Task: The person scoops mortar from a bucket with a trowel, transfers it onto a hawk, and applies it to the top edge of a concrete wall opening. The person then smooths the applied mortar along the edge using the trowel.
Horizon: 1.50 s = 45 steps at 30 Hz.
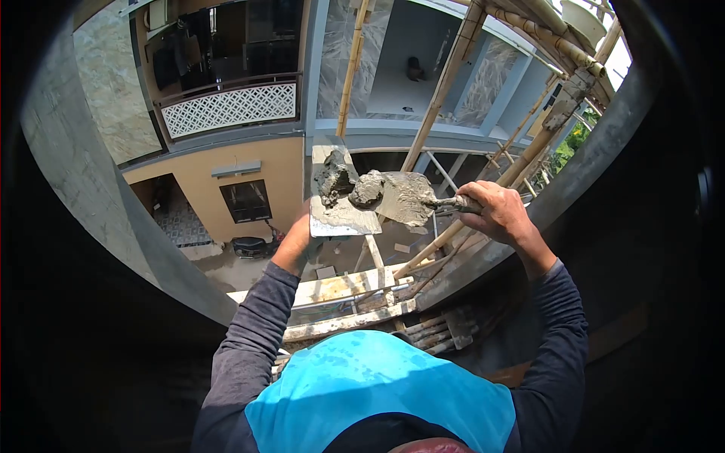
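Trowel blade meets mortar board high above the scaffold planks [340, 291].
The left hand [296, 243] grips the mortar board [343, 215] from below; the right hand [495, 211], clamped on the trowel [408, 198], lies to its right, blade pointing left into the wet mortar [337, 181].

Mortar [336, 181]: heaped on the hawk board [343, 215], held up by the left hand [296, 240].
Trowel [408, 198]: held by the right hand [495, 211], right of the mortar, touching it.
Scaffold planks [340, 291]: laid below both hands.

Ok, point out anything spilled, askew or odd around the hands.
Nothing spilled. The left hand holds a mortar board with a wet lump; the right hand holds a loaded trowel against it. Both lean, yet no mortar is dropping.
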Tool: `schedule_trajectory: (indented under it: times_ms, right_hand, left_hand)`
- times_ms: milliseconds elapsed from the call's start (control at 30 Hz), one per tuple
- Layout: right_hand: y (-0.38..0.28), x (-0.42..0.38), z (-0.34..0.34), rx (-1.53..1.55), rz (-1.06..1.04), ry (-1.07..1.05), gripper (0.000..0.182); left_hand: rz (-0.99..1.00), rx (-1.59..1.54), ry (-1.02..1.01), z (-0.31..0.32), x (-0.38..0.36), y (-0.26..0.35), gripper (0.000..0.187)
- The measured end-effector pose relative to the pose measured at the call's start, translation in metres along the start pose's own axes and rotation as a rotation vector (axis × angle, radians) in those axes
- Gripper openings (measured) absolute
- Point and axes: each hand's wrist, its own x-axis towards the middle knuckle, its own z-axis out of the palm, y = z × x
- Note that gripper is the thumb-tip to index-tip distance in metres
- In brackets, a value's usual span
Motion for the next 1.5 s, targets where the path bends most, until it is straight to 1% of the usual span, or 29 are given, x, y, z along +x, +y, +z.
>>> schedule_trajectory:
  times_ms: [33, 67, 133, 200, 267, 300, 400, 467, 533, 600, 633, 667, 733, 767, 800, 833, 867, 900, 933, 967, 1000, 1033, 1100, 1167, 1200, 1267, 1367, 1467, 1500]
  right_hand:
    - [-0.001, 0.000, -0.007, -0.059, -0.006, 0.025, 0.036]
    - [-0.002, 0.001, -0.015, -0.119, -0.012, 0.048, 0.036]
    - [-0.003, -0.001, -0.023, -0.268, -0.077, 0.142, 0.037]
    - [-0.012, 0.000, -0.037, -0.330, -0.089, 0.163, 0.036]
    - [-0.010, -0.003, -0.042, -0.364, -0.102, 0.131, 0.039]
    - [-0.009, -0.004, -0.044, -0.307, -0.120, 0.104, 0.039]
    - [-0.001, -0.011, -0.041, -0.186, -0.099, 0.016, 0.037]
    - [0.003, -0.015, -0.030, 0.101, 0.016, -0.112, 0.035]
    - [0.007, -0.015, -0.023, 0.170, 0.006, -0.132, 0.039]
    - [0.005, -0.015, -0.021, 0.313, 0.108, -0.188, 0.038]
    - [0.006, -0.014, -0.019, 0.347, 0.120, -0.198, 0.037]
    - [0.006, -0.014, -0.020, 0.346, 0.122, -0.196, 0.037]
    - [0.003, -0.013, -0.024, 0.352, 0.154, -0.212, 0.036]
    - [0.002, -0.012, -0.026, 0.352, 0.153, -0.208, 0.036]
    - [0.003, -0.012, -0.028, 0.345, 0.158, -0.197, 0.036]
    - [0.005, -0.013, -0.029, 0.328, 0.129, -0.167, 0.036]
    - [0.008, -0.015, -0.031, 0.318, 0.106, -0.142, 0.037]
    - [0.007, -0.015, -0.036, 0.213, 0.108, -0.124, 0.036]
    - [0.009, -0.016, -0.042, 0.214, 0.115, -0.121, 0.036]
    - [0.009, -0.015, -0.048, 0.263, 0.118, -0.115, 0.035]
    - [0.008, -0.015, -0.057, 0.219, 0.129, -0.114, 0.035]
    - [0.012, -0.014, -0.065, 0.194, 0.104, -0.091, 0.035]
    - [0.017, -0.015, -0.080, 0.158, 0.016, -0.037, 0.035]
    - [0.019, -0.017, -0.103, 0.108, 0.052, -0.040, 0.036]
    - [0.015, -0.018, -0.118, 0.101, 0.063, -0.031, 0.037]
    - [0.011, -0.017, -0.143, 0.053, 0.143, -0.069, 0.041]
    - [0.008, -0.015, -0.170, 0.079, 0.090, -0.032, 0.041]
    - [-0.003, -0.011, -0.192, 0.101, 0.075, -0.068, 0.040]
    - [-0.005, -0.009, -0.196, 0.133, 0.108, -0.103, 0.041]
  left_hand:
    - [-0.066, -0.137, 0.017, 0.000, 0.005, 0.007, 0.033]
    - [-0.076, -0.113, -0.010, 0.018, -0.003, 0.032, 0.030]
    - [0.037, 0.060, -0.085, -0.016, 0.026, 0.001, 0.033]
    - [0.000, 0.025, -0.072, 0.005, 0.012, 0.021, 0.030]
    - [-0.059, -0.055, -0.050, 0.016, 0.008, 0.027, 0.026]
    - [-0.014, 0.031, -0.098, 0.015, 0.010, 0.022, 0.025]
    - [-0.071, -0.045, -0.123, 0.028, 0.010, 0.021, 0.027]
    - [-0.088, -0.065, -0.141, 0.026, 0.015, 0.010, 0.027]
    - [-0.097, -0.081, -0.157, 0.022, 0.018, 0.002, 0.028]
    - [-0.023, 0.039, -0.215, 0.031, 0.006, 0.009, 0.029]
    - [-0.061, -0.062, -0.202, 0.040, -0.004, 0.015, 0.033]
    - [-0.061, -0.061, -0.204, 0.044, -0.007, 0.013, 0.033]
    - [-0.024, -0.123, -0.120, 0.046, -0.010, 0.011, 0.034]
    - [-0.101, 0.007, -0.058, 0.028, 0.004, -0.014, 0.032]
    - [-0.096, -0.274, -0.202, 0.022, 0.010, -0.022, 0.029]
    - [0.045, -0.091, -0.230, 0.026, 0.007, -0.020, 0.031]
    - [-0.080, -0.265, -0.209, 0.032, 0.008, -0.011, 0.033]
    - [-0.061, -0.136, -0.270, 0.035, 0.010, -0.002, 0.035]
    - [-0.123, -0.316, -0.293, 0.022, 0.030, -0.021, 0.036]
    - [-0.106, -0.295, -0.284, 0.042, 0.012, 0.009, 0.037]
    - [-0.074, -0.306, -0.130, 0.069, -0.002, 0.034, 0.027]
    - [-0.026, -0.219, -0.211, 0.067, 0.002, 0.040, 0.024]
    - [-0.049, -0.181, -0.201, 0.082, -0.003, 0.064, 0.025]
    - [-0.039, -0.139, -0.218, 0.090, -0.001, 0.080, 0.029]
    - [-0.027, -0.219, -0.276, 0.092, 0.001, 0.084, 0.029]
    - [-0.041, -0.191, -0.280, 0.092, 0.005, 0.092, 0.030]
    - [-0.011, -0.159, -0.307, 0.095, 0.009, 0.111, 0.029]
    - [-0.001, -0.066, -0.273, 0.096, 0.013, 0.121, 0.026]
    - [-0.010, -0.097, -0.280, 0.099, 0.011, 0.127, 0.026]
